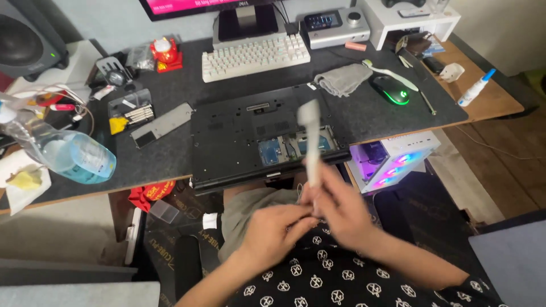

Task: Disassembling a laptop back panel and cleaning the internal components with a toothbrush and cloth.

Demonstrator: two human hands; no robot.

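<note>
- Head view, lower centre of frame: left hand (273, 230) and right hand (338, 207) together over the lap, fingers closed on the lower end of a slim white tool (310, 142) standing upright, blurred.
- Likely light and fairly stiff; best gripped low on the shaft, as here.
- Just above, at centre: overturned black laptop (227, 142), bottom panel off, on the dark desk mat (387, 116).
- Left edge: clear plastic bottle (71, 153) on its side.
- Upper centre: white keyboard (256, 55); to its right, grey cloth (344, 78) and glowing mouse (391, 90).
</note>
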